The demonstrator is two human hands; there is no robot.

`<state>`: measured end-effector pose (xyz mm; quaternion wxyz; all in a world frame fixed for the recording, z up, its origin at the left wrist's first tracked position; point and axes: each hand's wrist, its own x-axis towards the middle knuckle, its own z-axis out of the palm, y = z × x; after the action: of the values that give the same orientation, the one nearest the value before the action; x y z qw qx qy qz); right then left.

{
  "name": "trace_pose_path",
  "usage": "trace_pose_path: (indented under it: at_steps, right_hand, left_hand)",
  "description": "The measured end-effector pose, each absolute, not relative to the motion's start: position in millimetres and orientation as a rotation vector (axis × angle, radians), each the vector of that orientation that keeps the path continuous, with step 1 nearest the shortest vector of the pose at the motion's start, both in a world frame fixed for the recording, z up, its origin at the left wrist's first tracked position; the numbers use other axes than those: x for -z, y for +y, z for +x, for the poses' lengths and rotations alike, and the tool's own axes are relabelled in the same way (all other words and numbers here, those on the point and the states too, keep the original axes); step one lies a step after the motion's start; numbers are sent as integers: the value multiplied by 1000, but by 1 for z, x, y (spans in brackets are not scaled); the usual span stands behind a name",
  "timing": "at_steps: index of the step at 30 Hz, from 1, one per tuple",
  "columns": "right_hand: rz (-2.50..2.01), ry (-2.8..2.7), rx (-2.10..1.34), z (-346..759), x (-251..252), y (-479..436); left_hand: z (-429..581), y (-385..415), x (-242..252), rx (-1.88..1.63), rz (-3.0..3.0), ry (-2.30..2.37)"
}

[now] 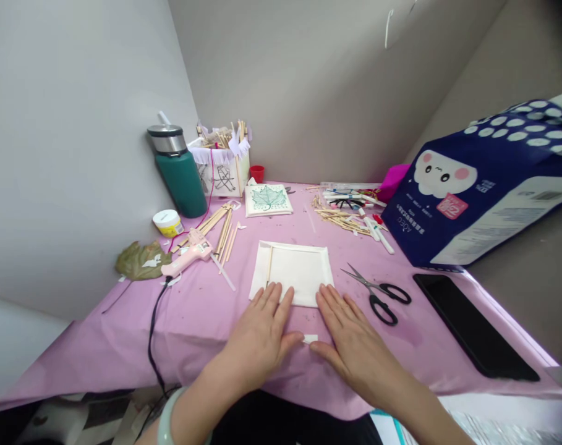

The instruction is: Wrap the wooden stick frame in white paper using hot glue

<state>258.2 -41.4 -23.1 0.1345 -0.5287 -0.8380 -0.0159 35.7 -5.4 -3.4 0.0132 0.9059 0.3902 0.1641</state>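
Observation:
My left hand (261,330) and my right hand (350,337) lie flat on the pink tablecloth (206,309), fingers stretched out and holding nothing. Their fingertips touch the near edge of a white square panel (293,269) with thin wooden sticks along its left and top edges. A small white scrap (310,339) lies between my two thumbs. On my left wrist is a pale green bangle (167,420).
Black-handled scissors (378,293) lie right of the panel, a black phone (473,330) further right, beside a blue tissue pack (485,185). A pink glue gun (188,256) with a black cord, loose sticks (222,228), a dry leaf (139,259), a green flask (181,173), a leaf drawing (268,199) and markers (359,207) fill the back.

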Motion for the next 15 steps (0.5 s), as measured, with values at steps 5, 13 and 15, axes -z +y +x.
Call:
trace_pose_path:
  at_steps: [5,13,15]
  right_hand:
    - [-1689,-2267,120,253,1,-9]
    - [-1786,-2379,29,241,5,50]
    - [-1777,-2361,38,244,7,52]
  left_hand:
    - [49,31,-17,-505,2811,1186]
    - [57,101,-5,-32,2923,1185]
    - [55,103,-4,-77,2936,1201]
